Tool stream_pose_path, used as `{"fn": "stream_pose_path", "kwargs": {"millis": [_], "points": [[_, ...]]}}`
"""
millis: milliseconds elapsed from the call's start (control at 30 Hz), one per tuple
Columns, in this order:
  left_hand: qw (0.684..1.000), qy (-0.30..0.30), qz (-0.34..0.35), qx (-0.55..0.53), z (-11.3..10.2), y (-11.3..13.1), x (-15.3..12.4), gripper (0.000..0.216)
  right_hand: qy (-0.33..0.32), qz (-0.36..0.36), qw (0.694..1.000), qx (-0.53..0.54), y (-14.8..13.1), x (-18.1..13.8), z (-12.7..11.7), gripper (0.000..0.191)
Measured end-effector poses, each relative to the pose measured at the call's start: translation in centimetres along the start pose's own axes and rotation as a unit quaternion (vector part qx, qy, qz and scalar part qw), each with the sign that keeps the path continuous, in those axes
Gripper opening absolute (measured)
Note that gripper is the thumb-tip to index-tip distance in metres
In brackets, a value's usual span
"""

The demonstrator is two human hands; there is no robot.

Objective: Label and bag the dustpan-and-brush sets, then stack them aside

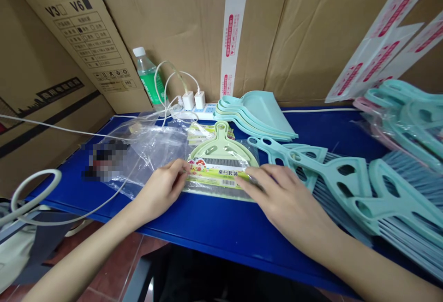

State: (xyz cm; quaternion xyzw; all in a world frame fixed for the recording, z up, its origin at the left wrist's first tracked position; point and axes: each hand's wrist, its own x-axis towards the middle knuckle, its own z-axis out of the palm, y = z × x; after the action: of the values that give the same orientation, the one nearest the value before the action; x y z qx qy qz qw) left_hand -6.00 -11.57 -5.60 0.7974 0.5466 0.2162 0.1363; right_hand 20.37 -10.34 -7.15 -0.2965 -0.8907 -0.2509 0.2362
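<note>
A light green mini dustpan with a brush and a printed label card (221, 163) lies in a clear plastic bag on the blue table (214, 228). My left hand (162, 189) pinches the bag's left edge near the label, fingers closed. On the bag's right edge rests my right hand (284, 196), its fingers stretched out flat and pressing down on the label.
A stack of teal dustpans (256, 113) stands behind, teal brushes (346, 177) lie fanned at right, more packed sets (404, 113) far right. Loose clear bags (145, 150) at left, a power strip with chargers (195, 103), a water bottle (148, 78), cardboard boxes behind.
</note>
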Motion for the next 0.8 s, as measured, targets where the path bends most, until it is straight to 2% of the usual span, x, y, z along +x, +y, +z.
{"fn": "stream_pose_path", "kwargs": {"millis": [133, 367, 467, 567, 633, 667, 733, 800], "points": [[1.000, 0.007, -0.013, -0.015, 0.0, 0.0, 0.1, 0.010, -0.004, -0.053, 0.998, 0.019, -0.2, 0.2, 0.2, 0.032], [1.000, 0.012, -0.011, -0.009, -0.7, 0.3, 0.2, 0.016, -0.049, -0.041, 0.994, 0.084, 0.1, 0.0, 0.2, 0.035], [0.999, 0.025, 0.010, 0.042, -0.8, 0.2, 0.2, 0.017, -0.047, -0.035, 0.995, 0.086, 0.1, -0.1, 0.1, 0.037], [0.977, 0.101, 0.070, 0.175, -0.6, 0.7, 0.1, 0.018, -0.035, -0.034, 0.996, 0.080, -0.1, -0.1, 0.2, 0.037], [0.953, 0.130, 0.144, 0.234, -0.1, 1.6, 0.0, 0.023, -0.026, -0.035, 0.997, 0.070, -0.3, 0.0, 0.2, 0.036], [0.944, 0.120, 0.191, 0.241, 0.3, 2.1, -0.1, 0.026, -0.021, -0.037, 0.997, 0.065, -0.3, 0.0, 0.2, 0.036], [0.930, 0.062, 0.280, 0.228, 1.2, 3.2, -0.2, 0.031, -0.007, -0.039, 0.997, 0.059, -0.5, 0.1, 0.3, 0.036], [0.921, 0.016, 0.318, 0.224, 2.1, 3.9, -0.3, 0.035, 0.004, -0.041, 0.998, 0.057, -0.5, 0.1, 0.3, 0.035]]}}
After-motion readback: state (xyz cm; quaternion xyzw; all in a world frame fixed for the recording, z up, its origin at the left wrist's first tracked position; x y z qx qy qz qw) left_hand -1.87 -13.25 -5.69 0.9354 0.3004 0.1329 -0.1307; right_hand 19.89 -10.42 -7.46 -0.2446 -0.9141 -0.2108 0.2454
